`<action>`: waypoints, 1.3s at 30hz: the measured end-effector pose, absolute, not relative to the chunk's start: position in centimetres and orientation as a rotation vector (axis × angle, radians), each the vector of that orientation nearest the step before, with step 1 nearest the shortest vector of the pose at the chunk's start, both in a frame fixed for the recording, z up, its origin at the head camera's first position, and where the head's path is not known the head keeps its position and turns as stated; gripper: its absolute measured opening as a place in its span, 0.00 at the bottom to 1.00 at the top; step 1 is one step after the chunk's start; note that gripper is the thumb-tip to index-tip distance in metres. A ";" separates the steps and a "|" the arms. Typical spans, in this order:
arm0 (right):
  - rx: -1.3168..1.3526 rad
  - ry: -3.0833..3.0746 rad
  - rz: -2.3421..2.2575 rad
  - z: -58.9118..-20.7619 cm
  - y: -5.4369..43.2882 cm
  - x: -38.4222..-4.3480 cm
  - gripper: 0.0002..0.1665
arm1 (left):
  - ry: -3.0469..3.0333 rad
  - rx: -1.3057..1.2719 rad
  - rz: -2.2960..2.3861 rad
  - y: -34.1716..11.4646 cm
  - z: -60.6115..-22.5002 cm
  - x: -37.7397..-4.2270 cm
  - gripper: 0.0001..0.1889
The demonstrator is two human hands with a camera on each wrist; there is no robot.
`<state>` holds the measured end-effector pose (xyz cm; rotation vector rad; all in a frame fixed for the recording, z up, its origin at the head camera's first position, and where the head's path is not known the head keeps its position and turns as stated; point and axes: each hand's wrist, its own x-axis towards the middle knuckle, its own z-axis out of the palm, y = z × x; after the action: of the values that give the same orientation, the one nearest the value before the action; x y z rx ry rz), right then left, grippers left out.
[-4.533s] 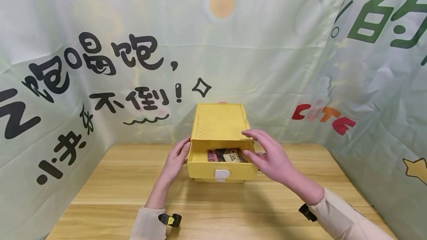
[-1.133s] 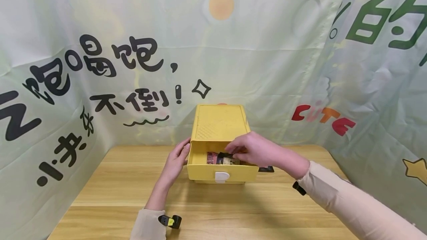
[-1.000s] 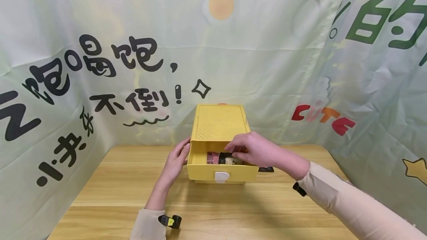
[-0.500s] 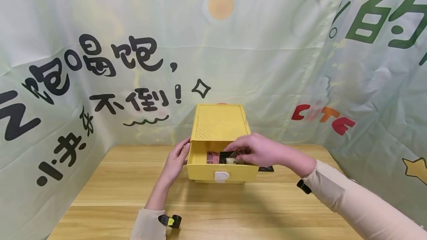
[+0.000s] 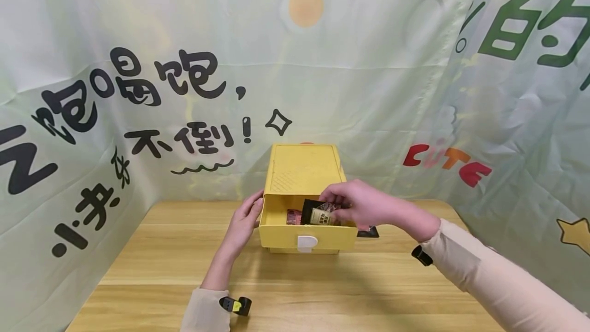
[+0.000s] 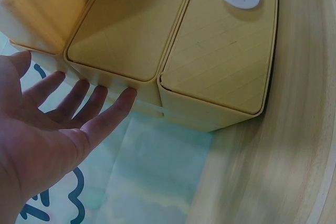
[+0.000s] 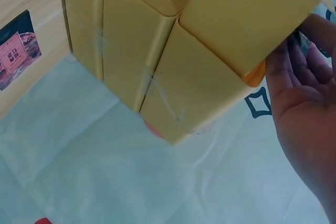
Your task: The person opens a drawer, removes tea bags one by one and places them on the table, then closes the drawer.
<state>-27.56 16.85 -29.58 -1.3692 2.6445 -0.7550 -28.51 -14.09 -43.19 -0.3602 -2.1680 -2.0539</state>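
While the black packet (image 5: 318,213) lay tilted inside the open top drawer (image 5: 282,236), a steady pinch kept clear of the rim seemed advisable; my right hand (image 5: 361,205) held its right edge between thumb and narrowly set fingers, and my left hand (image 5: 241,222), fingers spread, touched the side of the yellow cabinet (image 5: 303,165)

1. From my seat I see the left arm (image 5: 218,273) reaching from the near side toward the far, leaning slightly right, its pale sleeve (image 5: 204,311) ending at the wrist.
2. I have the left hand (image 5: 242,220) relaxed, fingers (image 6: 72,99) spread and slightly bent.
3. My right arm (image 5: 498,276) slants from near right toward far left.
4. I hold the right hand (image 5: 364,203) back upward, thumb (image 5: 343,214) and fingers (image 5: 333,191) bent in a pinch.
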 end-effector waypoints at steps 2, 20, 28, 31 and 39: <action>-1.330 2.658 -0.803 -29.4 17.0 -27.6 0.15 | -2.169 -0.363 -2.049 -14.1 -43.2 -28.5 0.26; -1.138 2.886 -1.087 -28.2 18.7 -27.0 0.11 | -2.176 -0.355 -2.043 -14.2 -43.1 -28.4 0.26; -1.058 3.069 -1.257 -26.9 20.7 -26.6 0.12 | -2.172 -0.361 -2.036 -14.1 -42.9 -28.5 0.26; -1.004 3.145 -1.234 -26.5 21.6 -26.4 0.12 | -2.172 -0.360 -2.043 -14.1 -42.9 -28.5 0.25; -0.900 3.154 -1.234 -26.6 24.1 -26.6 0.11 | -2.175 -0.363 -2.041 -14.1 -43.1 -28.5 0.25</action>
<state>-26.64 24.08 -26.61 -0.8996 3.1539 -1.2337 -28.46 -14.08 -43.07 -0.3631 -2.1752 -2.0409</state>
